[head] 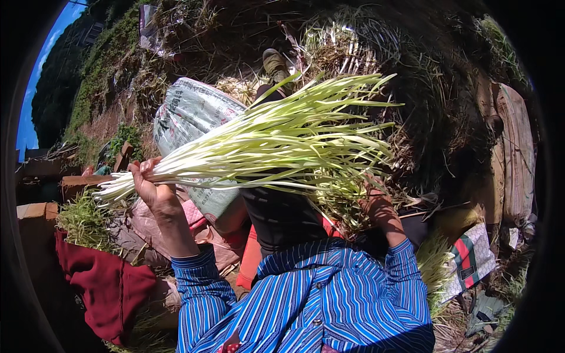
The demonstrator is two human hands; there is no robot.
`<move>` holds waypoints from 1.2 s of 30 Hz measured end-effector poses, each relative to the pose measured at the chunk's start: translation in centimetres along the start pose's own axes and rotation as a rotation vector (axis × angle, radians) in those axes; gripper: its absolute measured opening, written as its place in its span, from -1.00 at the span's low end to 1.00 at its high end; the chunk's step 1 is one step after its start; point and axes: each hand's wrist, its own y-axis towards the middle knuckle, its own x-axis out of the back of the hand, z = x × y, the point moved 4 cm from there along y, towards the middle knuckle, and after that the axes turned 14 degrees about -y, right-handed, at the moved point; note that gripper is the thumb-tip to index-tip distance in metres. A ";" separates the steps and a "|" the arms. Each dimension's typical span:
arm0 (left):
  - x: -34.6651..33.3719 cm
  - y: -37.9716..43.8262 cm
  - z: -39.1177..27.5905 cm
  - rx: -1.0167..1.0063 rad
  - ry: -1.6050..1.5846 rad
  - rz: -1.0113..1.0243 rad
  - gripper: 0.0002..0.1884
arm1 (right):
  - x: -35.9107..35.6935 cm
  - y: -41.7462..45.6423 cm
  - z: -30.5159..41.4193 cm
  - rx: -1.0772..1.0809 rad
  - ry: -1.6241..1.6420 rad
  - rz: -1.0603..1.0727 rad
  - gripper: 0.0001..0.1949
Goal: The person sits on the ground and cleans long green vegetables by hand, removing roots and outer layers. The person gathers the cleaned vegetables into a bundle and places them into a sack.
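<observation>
A long bundle of blanched chives (pixel 265 139), white at the stalk ends and yellow-green at the leaves, stretches across my lap. My left hand (pixel 152 183) is closed around it near the white ends, which stick out beyond the fist. At the leafy end, my right hand (pixel 378 203) is low beside the tips and a clump of loose leaves (pixel 340 198). Leaves and shadow cover its fingers, so I cannot tell whether it grips anything. Under the bundle, a pale printed woven sack (pixel 194 110) lies over my left leg.
Cut stalks and dry leaves (pixel 344 48) lie heaped ahead. More chives (pixel 84 216) rest at left, near a dark red cloth (pixel 106 282) and bricks (pixel 81 185). At right are a patterned bag (pixel 472 256), pale leaves (pixel 432 264) and a long tan bundle (pixel 518 154).
</observation>
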 end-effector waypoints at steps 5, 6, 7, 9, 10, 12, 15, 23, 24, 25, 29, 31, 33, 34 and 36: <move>9.6 -1.4 -2.3 -0.036 0.059 -0.235 -0.71 | 1.6 -2.8 -0.7 -0.008 0.302 -0.167 -0.86; 11.6 -1.4 -2.5 -0.027 -0.026 -0.256 -0.71 | 3.1 -2.8 0.7 0.008 0.360 -0.230 -0.93; 12.8 -1.8 -2.4 -0.034 0.007 -0.239 -0.72 | 3.6 -2.7 1.7 0.056 0.459 -0.213 -0.92; 15.6 -1.9 -1.8 -0.016 0.008 -0.326 -0.74 | 5.0 -2.4 4.0 0.145 0.603 -0.160 -0.92; 16.4 -2.0 -1.7 -0.044 0.039 -0.340 -0.75 | 5.9 -2.2 5.3 0.199 0.652 -0.095 -0.92; 17.5 -2.3 -1.6 -0.025 -0.015 -0.342 -0.76 | 8.3 -1.4 7.4 0.318 0.651 -0.140 -0.92; 16.5 -3.1 -0.6 -0.038 0.012 -0.378 -0.77 | 10.8 -0.2 9.9 0.352 0.717 -0.328 -0.92; 15.2 -3.2 -0.3 0.015 -0.060 -0.263 -0.79 | 9.2 1.5 19.3 0.562 0.249 -0.435 -0.71; 15.5 -3.1 -0.3 0.008 -0.066 -0.262 -0.79 | 8.8 1.6 19.6 0.575 0.163 -0.474 -0.75; 15.9 -2.8 -0.2 0.000 -0.073 -0.260 -0.79 | 8.5 1.6 19.8 0.588 0.078 -0.513 -0.79; 17.9 -2.1 0.9 0.018 -0.147 -0.293 -0.79 | 6.9 2.5 18.9 0.525 0.214 -0.348 -0.88; 15.3 -3.4 2.7 0.013 -0.049 -0.317 -0.78 | 6.0 3.6 17.6 0.408 0.583 -0.245 -0.86; 15.6 -4.0 3.9 0.024 -0.037 -0.320 -0.81 | 6.5 2.9 17.1 0.176 1.078 -0.186 -0.79; 15.6 -4.0 4.5 0.060 -0.094 -0.309 -0.83 | 6.4 2.7 17.0 0.122 1.171 -0.124 -0.78; 14.8 -4.4 6.0 0.115 -0.109 -0.291 -0.83 | 6.8 2.1 16.2 0.034 1.355 -0.037 -0.76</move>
